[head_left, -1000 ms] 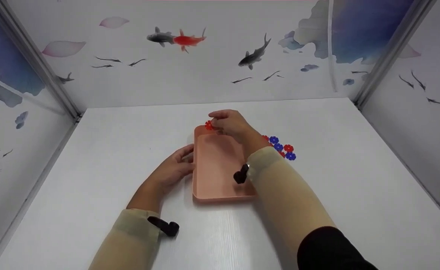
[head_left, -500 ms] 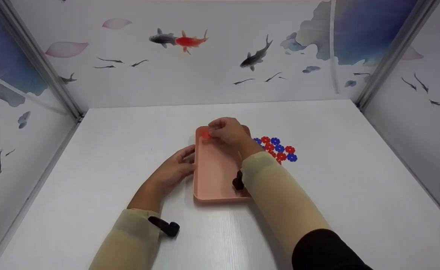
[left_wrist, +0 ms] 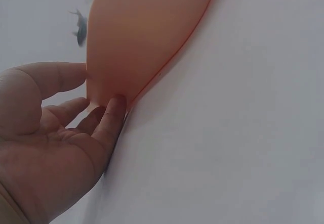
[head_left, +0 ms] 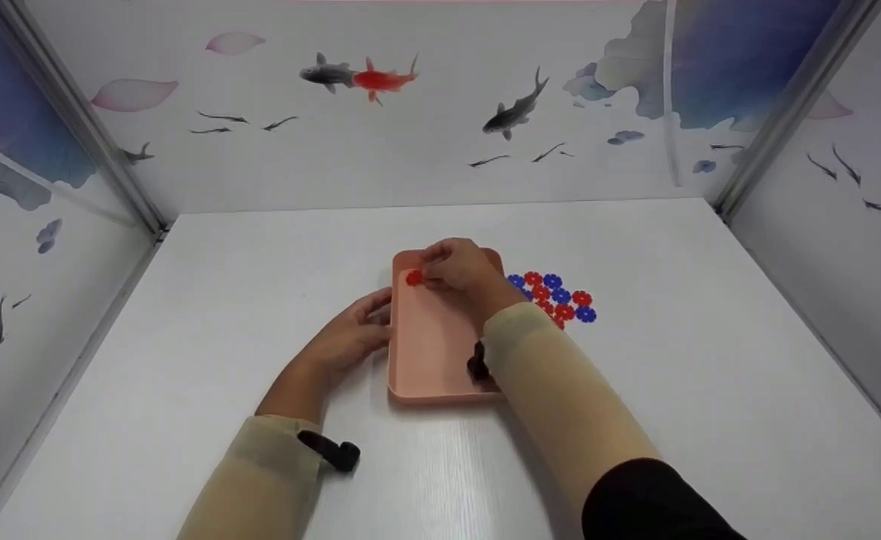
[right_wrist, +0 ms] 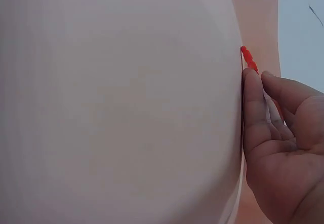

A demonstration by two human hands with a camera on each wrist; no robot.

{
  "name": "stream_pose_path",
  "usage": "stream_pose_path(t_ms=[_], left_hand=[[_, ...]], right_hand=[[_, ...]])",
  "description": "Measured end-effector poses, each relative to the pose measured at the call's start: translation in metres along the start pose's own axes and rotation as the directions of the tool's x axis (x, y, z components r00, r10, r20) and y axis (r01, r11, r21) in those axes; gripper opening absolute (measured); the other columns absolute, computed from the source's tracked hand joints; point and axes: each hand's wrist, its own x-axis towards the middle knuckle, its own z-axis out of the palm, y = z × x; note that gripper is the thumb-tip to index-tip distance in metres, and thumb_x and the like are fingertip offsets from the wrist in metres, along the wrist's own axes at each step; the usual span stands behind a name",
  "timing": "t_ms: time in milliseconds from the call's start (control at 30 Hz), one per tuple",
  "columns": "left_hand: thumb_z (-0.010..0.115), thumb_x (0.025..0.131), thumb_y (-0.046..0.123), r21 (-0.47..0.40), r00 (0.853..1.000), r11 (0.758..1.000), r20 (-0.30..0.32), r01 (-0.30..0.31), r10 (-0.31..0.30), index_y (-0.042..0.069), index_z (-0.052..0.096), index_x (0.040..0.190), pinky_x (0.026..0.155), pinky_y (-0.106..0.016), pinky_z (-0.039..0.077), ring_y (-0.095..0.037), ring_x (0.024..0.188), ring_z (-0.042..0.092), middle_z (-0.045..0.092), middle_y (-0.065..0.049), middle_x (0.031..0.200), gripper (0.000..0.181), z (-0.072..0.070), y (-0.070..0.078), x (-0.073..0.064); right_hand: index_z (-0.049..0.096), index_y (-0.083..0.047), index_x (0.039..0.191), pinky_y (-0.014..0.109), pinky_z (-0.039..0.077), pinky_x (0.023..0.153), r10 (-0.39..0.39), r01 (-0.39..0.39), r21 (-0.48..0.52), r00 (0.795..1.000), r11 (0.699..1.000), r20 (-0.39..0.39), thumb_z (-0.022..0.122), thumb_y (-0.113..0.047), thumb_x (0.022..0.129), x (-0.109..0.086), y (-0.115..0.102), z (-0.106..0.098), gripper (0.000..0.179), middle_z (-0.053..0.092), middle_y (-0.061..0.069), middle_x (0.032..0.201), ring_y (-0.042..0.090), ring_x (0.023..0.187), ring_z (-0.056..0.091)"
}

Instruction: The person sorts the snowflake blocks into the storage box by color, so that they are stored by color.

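A pink rectangular tray [head_left: 429, 352] lies on the white table. My right hand [head_left: 458, 264] is over its far end and pinches a red flower-shaped plastic disc [head_left: 414, 277] between thumb and fingertips, low at the tray's far left corner. In the right wrist view the disc [right_wrist: 249, 59] shows edge-on beyond the fingertips. My left hand [head_left: 352, 330] lies along the tray's left side. Its fingertips touch the outer wall [left_wrist: 136, 32] in the left wrist view, with the fingers only slightly bent.
To the right of the tray, several red and blue flower-shaped discs [head_left: 561, 296] lie in a loose group, partly hidden by the right forearm. White panels [head_left: 410, 165] printed with fish stand around the table at the back and sides.
My right hand has brought the red disc from above the tray's far rim toward me and down into its far left corner. The left hand has stayed against the tray's side.
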Motion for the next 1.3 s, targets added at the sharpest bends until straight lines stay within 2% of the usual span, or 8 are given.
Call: stream_pose_path(t_ms=[167,467,600,733,867,1067,1300], left_hand=[[0.077,0.098,0.012,0.008,1.0,1.0,-0.013,0.012,-0.012,0.026,0.038,0.167,0.125,-0.04,0.046,-0.014,0.15,0.052,0.045,0.003,0.169,0.08,0.0,-0.001,0.001],[0.075,0.098,0.009,0.039,1.0,0.999,-0.019,-0.005,0.006,0.023,0.037,0.167,0.125,-0.043,0.047,-0.018,0.153,0.051,0.042,0.0,0.171,0.081,0.0,0.003,0.0],[0.075,0.098,0.011,0.055,1.0,0.998,-0.023,0.001,0.0,0.024,0.037,0.167,0.124,-0.042,0.047,-0.018,0.152,0.051,0.042,0.001,0.171,0.08,0.0,0.003,-0.001],[0.076,0.098,0.012,0.057,1.0,0.998,-0.022,-0.001,0.002,0.026,0.039,0.166,0.124,-0.041,0.048,-0.016,0.151,0.053,0.044,0.002,0.17,0.079,0.0,0.001,0.0],[0.077,0.097,0.013,0.049,0.999,0.999,-0.039,0.004,-0.002,0.027,0.04,0.165,0.123,-0.04,0.049,-0.015,0.15,0.054,0.046,0.003,0.169,0.079,0.0,-0.001,-0.001],[0.078,0.097,0.013,0.044,0.999,0.999,-0.048,0.02,-0.018,0.027,0.041,0.165,0.124,-0.041,0.047,-0.015,0.152,0.052,0.046,0.004,0.168,0.079,0.002,-0.001,-0.001],[0.08,0.095,0.014,0.041,0.998,0.999,-0.061,0.018,-0.015,0.029,0.042,0.164,0.124,-0.041,0.048,-0.014,0.152,0.051,0.047,0.006,0.167,0.08,0.001,0.0,0.0]], right_hand=[[0.072,-0.02,0.128,0.033,0.066,0.093,0.004,-0.004,-0.008,1.0,1.0,-0.003,0.074,-0.012,0.101,-0.003,-0.002,0.003,0.028,0.074,0.006,0.124,0.023,0.106,0.077],[0.07,-0.019,0.135,0.038,0.063,0.103,-0.084,0.089,-0.098,0.995,0.991,0.062,0.071,-0.017,0.103,-0.003,-0.002,0.001,0.032,0.074,0.006,0.127,0.025,0.113,0.073],[0.071,-0.024,0.135,0.039,0.061,0.107,-0.088,0.093,-0.119,0.995,0.988,0.051,0.075,-0.023,0.102,-0.002,-0.005,-0.001,0.034,0.074,0.001,0.126,0.021,0.116,0.072],[0.07,-0.019,0.138,0.041,0.06,0.11,-0.132,0.133,-0.006,0.989,0.991,0.067,0.076,-0.021,0.101,-0.002,-0.013,-0.006,0.037,0.075,0.003,0.13,0.021,0.12,0.073],[0.07,-0.017,0.134,0.042,0.06,0.109,-0.173,0.162,0.138,0.982,0.977,0.073,0.073,-0.02,0.103,-0.005,-0.022,-0.014,0.031,0.075,0.008,0.13,0.024,0.119,0.076],[0.07,-0.018,0.133,0.04,0.061,0.108,-0.184,0.172,0.179,0.982,0.969,0.053,0.074,-0.024,0.102,-0.019,-0.029,-0.031,0.031,0.075,0.009,0.129,0.027,0.12,0.075],[0.069,-0.015,0.135,0.036,0.063,0.104,-0.239,0.231,0.164,0.971,0.959,0.031,0.075,-0.024,0.102,-0.042,-0.029,-0.06,0.035,0.072,0.012,0.131,0.03,0.12,0.074]])
